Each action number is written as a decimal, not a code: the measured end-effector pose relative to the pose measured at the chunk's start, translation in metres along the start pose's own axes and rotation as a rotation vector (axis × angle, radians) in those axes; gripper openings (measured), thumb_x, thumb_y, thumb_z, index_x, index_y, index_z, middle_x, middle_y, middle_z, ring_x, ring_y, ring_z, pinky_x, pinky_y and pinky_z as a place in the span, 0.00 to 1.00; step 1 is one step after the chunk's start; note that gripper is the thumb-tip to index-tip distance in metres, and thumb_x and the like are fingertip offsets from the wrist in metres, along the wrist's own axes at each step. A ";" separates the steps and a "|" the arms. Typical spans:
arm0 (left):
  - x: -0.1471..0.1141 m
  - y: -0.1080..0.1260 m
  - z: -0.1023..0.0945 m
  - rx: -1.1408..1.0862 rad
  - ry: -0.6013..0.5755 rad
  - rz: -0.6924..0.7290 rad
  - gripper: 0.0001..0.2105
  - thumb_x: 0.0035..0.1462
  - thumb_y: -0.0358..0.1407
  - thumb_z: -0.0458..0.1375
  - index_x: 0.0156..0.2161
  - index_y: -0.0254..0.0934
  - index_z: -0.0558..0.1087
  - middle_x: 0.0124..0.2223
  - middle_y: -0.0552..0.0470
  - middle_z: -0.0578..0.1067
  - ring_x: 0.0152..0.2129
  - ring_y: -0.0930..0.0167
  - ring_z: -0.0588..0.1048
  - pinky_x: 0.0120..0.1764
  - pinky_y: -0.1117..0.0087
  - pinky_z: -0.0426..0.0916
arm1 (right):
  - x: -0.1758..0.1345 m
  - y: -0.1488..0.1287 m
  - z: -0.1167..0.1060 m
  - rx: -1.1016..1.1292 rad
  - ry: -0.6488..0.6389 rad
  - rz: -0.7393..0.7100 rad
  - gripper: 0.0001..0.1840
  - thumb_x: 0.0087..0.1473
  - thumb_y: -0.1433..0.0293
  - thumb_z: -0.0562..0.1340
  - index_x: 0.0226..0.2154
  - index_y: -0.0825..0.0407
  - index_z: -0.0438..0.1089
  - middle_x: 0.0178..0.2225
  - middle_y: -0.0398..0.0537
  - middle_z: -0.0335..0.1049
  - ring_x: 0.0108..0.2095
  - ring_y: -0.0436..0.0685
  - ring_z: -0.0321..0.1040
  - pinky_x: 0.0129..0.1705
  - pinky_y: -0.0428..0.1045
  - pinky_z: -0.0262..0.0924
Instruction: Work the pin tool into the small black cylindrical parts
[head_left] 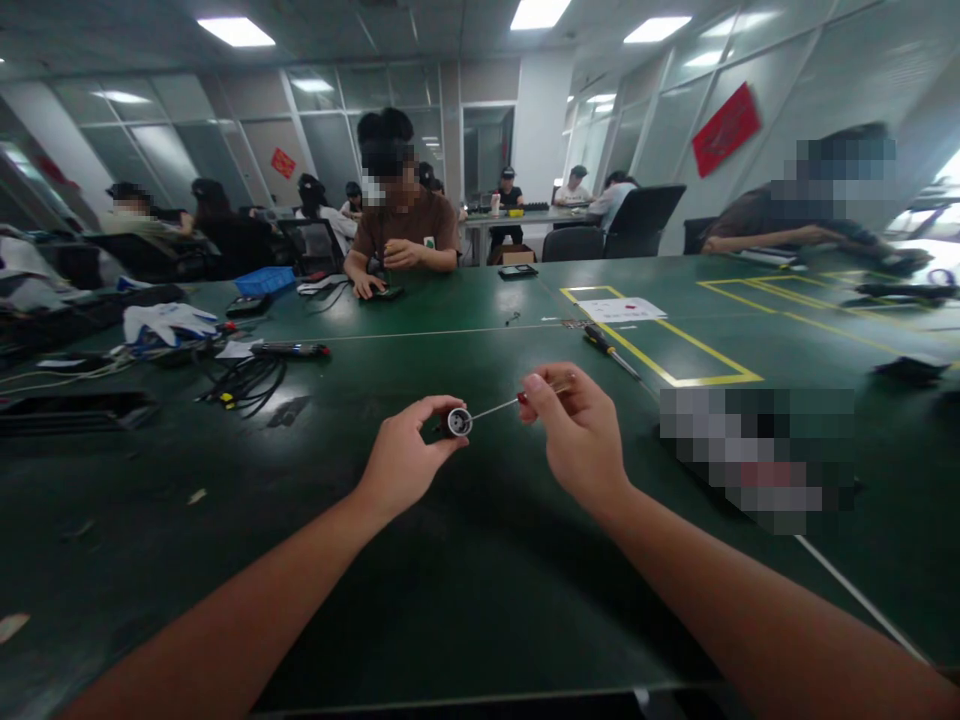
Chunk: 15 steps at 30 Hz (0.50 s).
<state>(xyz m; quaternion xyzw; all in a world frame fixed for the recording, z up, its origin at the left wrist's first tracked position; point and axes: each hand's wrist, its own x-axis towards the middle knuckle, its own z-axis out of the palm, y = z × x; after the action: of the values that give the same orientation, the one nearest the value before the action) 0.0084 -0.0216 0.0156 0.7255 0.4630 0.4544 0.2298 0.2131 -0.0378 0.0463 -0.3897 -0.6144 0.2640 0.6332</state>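
Above the middle of the green table, my left hand [409, 450] is closed round a small round part [457, 423] with a silvery rim and a dark, hollow face turned towards me. My right hand [581, 430] pinches a thin screwdriver [496, 407], whose red collar and see-through amber handle show at the fingers. Its slim metal shaft slants down to the left, and the tip meets the rim or opening of the round part. Whether the tip sits on a screw is too small to tell.
A larger screwdriver [611, 350] lies beyond my right hand, near a white sheet [621, 310] and yellow tape outlines [716, 380]. Coiled black cables [244, 385], white gloves [171, 322] and a blue tray [265, 280] lie to the left. A person [401, 225] works across the table.
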 end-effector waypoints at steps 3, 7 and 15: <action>-0.002 -0.001 -0.002 0.034 -0.001 0.040 0.16 0.52 0.31 0.69 0.47 0.43 0.78 0.47 0.53 0.81 0.46 0.63 0.79 0.53 0.59 0.71 | -0.005 -0.003 0.001 -0.165 -0.066 -0.117 0.08 0.63 0.62 0.63 0.37 0.49 0.71 0.28 0.42 0.74 0.28 0.52 0.71 0.33 0.49 0.65; -0.003 -0.007 -0.003 0.051 -0.009 0.047 0.17 0.52 0.31 0.69 0.48 0.43 0.78 0.48 0.52 0.81 0.47 0.63 0.78 0.54 0.58 0.71 | -0.008 -0.006 0.002 -0.336 -0.175 -0.218 0.06 0.63 0.64 0.62 0.39 0.48 0.71 0.32 0.45 0.77 0.31 0.54 0.74 0.36 0.50 0.66; -0.002 -0.016 -0.003 0.091 0.004 0.061 0.18 0.52 0.30 0.69 0.48 0.45 0.79 0.49 0.51 0.80 0.48 0.62 0.77 0.54 0.57 0.70 | -0.011 -0.007 0.002 -0.398 -0.220 -0.252 0.06 0.64 0.63 0.61 0.40 0.47 0.70 0.34 0.46 0.77 0.33 0.56 0.75 0.38 0.52 0.67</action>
<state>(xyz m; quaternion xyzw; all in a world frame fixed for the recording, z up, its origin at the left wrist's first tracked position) -0.0023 -0.0167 0.0043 0.7480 0.4614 0.4411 0.1818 0.2090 -0.0508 0.0458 -0.3961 -0.7630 0.0979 0.5014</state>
